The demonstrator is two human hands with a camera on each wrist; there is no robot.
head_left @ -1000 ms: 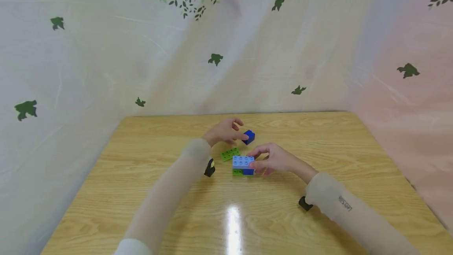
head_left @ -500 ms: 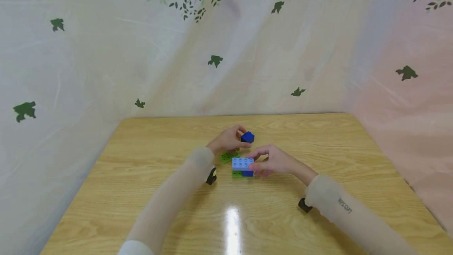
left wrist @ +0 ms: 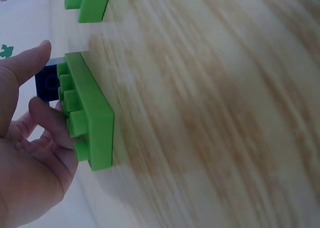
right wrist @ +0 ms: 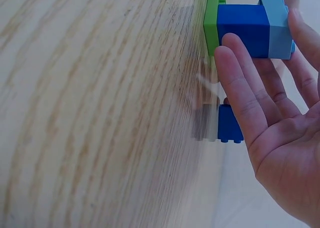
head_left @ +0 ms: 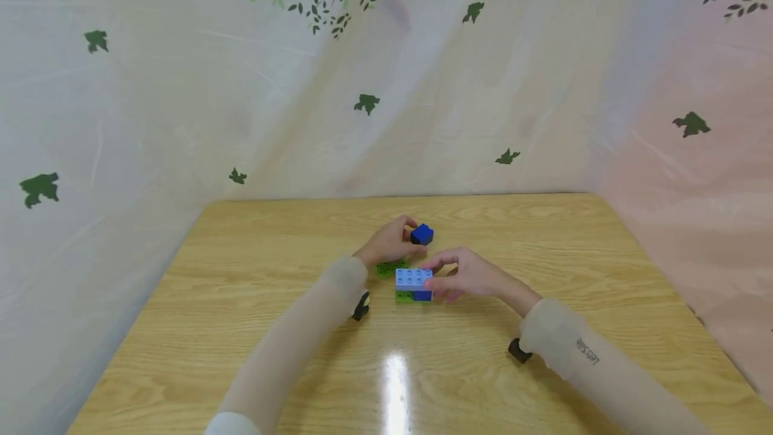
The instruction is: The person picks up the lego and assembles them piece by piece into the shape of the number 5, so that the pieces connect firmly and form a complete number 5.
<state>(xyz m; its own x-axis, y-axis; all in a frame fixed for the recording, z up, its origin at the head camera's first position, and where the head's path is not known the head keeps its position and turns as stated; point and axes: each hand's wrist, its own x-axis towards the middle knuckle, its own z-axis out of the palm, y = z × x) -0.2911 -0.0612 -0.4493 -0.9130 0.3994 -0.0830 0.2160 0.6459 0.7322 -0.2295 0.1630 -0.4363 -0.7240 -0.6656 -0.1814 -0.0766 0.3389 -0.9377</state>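
Note:
My right hand (head_left: pixel 477 272) grips a small brick stack at its right side, thumb at the light blue brick (head_left: pixel 409 278) on top. Under that sit a blue brick (right wrist: pixel 244 30) and, lowest, a green plate brick (right wrist: pixel 210 22). Farther back, my left hand (head_left: pixel 389 241) has thumb and fingers curled about a loose dark blue brick (head_left: pixel 423 234). This brick lies on its side; its hollow underside shows in the left wrist view, its studs in the right wrist view. A separate green studded brick (left wrist: pixel 95 115) lies under the left hand, partly hidden by it in the head view.
The wooden table (head_left: pixel 513 395) ends at a pale cloth backdrop (head_left: pixel 290 119) printed with leaves and birds. A dark wrist device (head_left: pixel 361 306) sits under the left cuff, and another dark device (head_left: pixel 519 350) under the right cuff.
My left hand has come slightly nearer and lower, its fingers now about the loose dark blue brick, which has turned a little. The right hand and the stack have stayed in place.

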